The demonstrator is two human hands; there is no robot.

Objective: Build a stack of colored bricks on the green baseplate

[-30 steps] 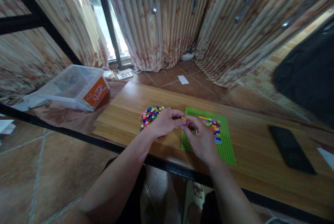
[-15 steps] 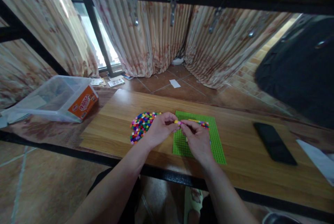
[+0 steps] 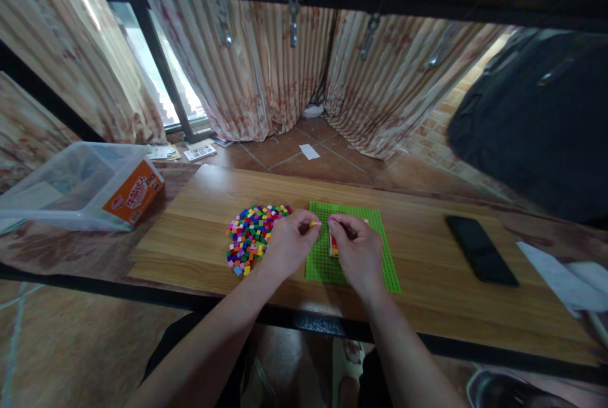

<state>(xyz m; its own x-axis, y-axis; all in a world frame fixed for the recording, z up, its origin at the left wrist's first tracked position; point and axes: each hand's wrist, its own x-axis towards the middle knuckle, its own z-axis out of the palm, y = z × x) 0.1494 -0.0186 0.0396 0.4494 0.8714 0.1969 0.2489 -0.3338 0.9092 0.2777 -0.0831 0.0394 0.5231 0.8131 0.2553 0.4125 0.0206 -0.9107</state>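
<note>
Striped curtains (image 3: 270, 78) hang beyond a long wood-grain tabletop (image 3: 427, 268), where a person works bare-handed with toy bricks. A clear plastic bin (image 3: 90, 173), its orange label facing forward, sits off the board's left end. A green studded baseplate (image 3: 318, 272) lies near the center, bearing a multicolored block of bricks (image 3: 334, 246) largely hidden by the person's right hand (image 3: 360, 253). A loose brick pile (image 3: 251, 234) spreads to the baseplate's left, partly behind the left hand (image 3: 289, 244). A black smartphone (image 3: 481, 249) rests well to the right. Smallest in view, above the baseplate: a tiny yellow brick (image 3: 313, 223) with pink at its edge, pinched in the left fingertips, and a tiny pink brick (image 3: 331, 220), gripped by the right, the two hands just apart.
</note>
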